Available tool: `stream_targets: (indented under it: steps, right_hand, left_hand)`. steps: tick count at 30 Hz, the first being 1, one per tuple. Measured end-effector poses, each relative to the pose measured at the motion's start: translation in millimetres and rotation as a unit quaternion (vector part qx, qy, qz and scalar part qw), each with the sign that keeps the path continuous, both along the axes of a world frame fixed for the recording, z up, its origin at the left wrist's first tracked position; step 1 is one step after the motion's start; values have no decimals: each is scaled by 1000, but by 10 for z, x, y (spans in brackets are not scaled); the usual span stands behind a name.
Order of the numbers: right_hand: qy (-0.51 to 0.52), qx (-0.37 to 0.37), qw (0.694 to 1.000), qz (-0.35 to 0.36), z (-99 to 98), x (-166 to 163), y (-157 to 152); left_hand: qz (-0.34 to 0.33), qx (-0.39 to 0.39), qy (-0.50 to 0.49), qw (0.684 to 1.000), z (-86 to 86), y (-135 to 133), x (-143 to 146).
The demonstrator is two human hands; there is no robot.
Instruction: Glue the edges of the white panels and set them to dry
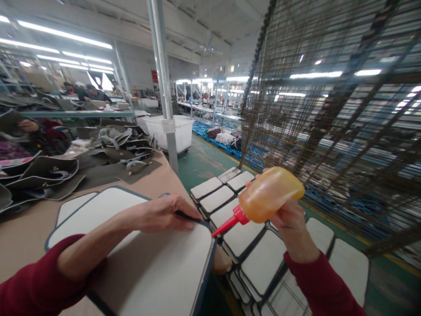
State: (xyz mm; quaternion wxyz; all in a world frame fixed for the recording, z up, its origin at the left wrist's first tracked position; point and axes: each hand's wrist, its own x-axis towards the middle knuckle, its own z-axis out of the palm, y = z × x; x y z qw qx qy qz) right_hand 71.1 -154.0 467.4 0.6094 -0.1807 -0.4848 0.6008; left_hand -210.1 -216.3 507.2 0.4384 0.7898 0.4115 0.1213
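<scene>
My right hand (pixel 289 219) is closed round an orange squeeze bottle (pixel 271 195) with a red nozzle (pixel 226 224). The nozzle tip points down-left at the dark edge of a white flat panel (pixel 158 272) lying on the brown table. My left hand (pixel 164 213) rests on that panel near its far corner, with its fingers pinching a thin dark strip (pixel 190 217) that runs along the panel's edge. Both arms wear dark red sleeves.
A second white panel (pixel 95 210) lies behind the first. Dark leather pieces (pixel 98 162) are heaped at the table's back left. White panels (pixel 259 259) lie in rows on a low rack to the right. A wire rack (pixel 329 109) hangs at upper right. People work at far benches.
</scene>
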Motion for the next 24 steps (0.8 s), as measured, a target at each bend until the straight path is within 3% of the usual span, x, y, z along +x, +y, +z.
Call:
stream_targets:
  steps: [5, 14, 24]
  right_hand:
    - [29, 4, 998, -49, -26, -44, 14]
    - [45, -31, 997, -51, -155, -79, 47]
    - [63, -41, 996, -55, -238, -87, 2]
  left_hand:
    - [25, 22, 22, 999, -22, 32, -57]
    - [45, -7, -1, 999, 5, 19, -65]
    - [54, 2, -37, 998, -133, 22, -184]
